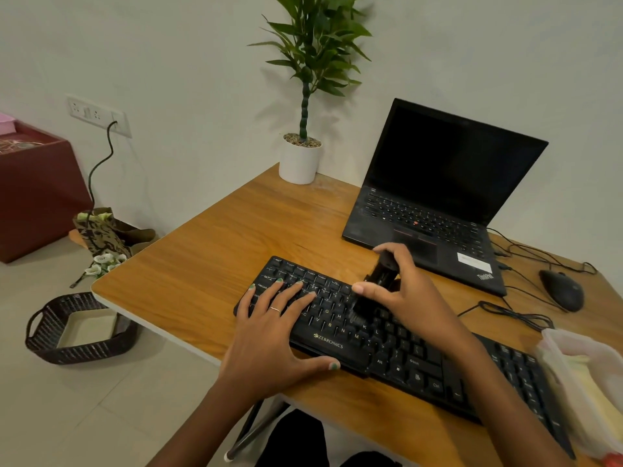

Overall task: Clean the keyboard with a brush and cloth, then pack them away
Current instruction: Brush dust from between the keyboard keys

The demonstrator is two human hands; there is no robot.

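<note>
A black keyboard (397, 358) lies slantwise on the wooden desk (215, 251). My left hand (273, 335) lies flat on its left end, fingers spread over the keys and thumb along the front edge. My right hand (401, 291) grips a black brush (377, 281) above the middle of the keyboard, its bristles pointing down onto the keys. A pale yellow cloth (586, 382) sits inside a clear bag at the desk's right edge.
An open black laptop (438, 197) stands behind the keyboard, with a black mouse (561, 289) and loose cables to its right. A potted plant (300, 156) occupies the far corner. A dark woven basket (81, 328) sits on the floor to the left.
</note>
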